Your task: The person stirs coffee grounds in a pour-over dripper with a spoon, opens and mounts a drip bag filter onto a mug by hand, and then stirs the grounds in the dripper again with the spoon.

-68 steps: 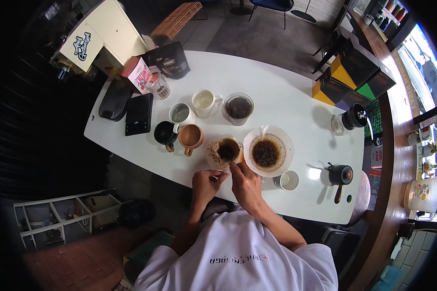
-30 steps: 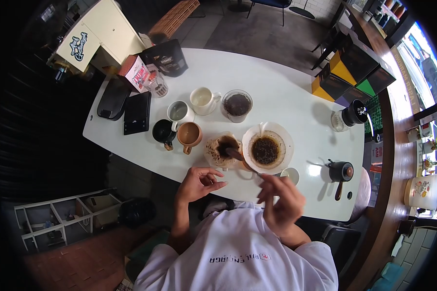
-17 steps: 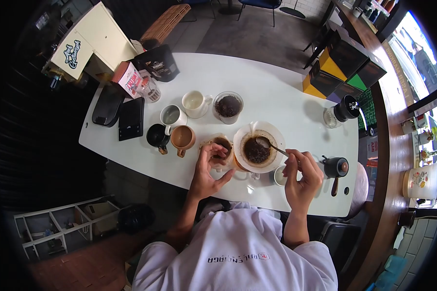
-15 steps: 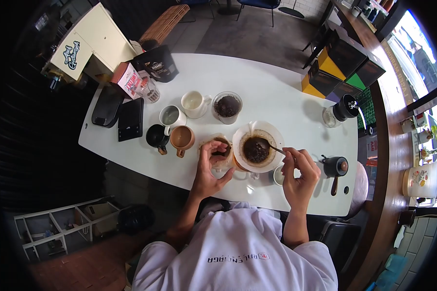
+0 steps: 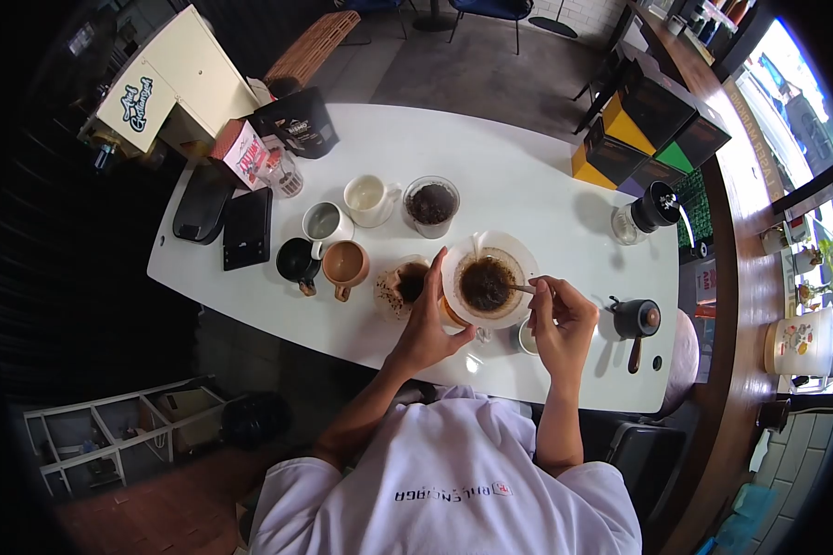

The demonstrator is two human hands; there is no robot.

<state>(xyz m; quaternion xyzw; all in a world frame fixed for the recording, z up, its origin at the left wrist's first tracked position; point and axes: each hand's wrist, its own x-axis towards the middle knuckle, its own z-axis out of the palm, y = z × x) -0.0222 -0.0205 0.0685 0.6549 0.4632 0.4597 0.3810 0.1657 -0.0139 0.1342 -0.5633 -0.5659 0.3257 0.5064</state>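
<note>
One spoon [image 5: 522, 288] held; lettering [image 5: 759, 139] reads "LASER".

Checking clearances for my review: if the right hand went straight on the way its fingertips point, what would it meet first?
The right hand would probably meet the right rim of the white coffee filter first, though its height above that rim is unclear.

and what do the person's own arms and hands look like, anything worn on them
The left hand and right hand are bare, without gloves, and no watch shows at either wrist. The forearms are uncovered below loose, short white sleeves. They belong to a white shirt with dark lettering.
</note>
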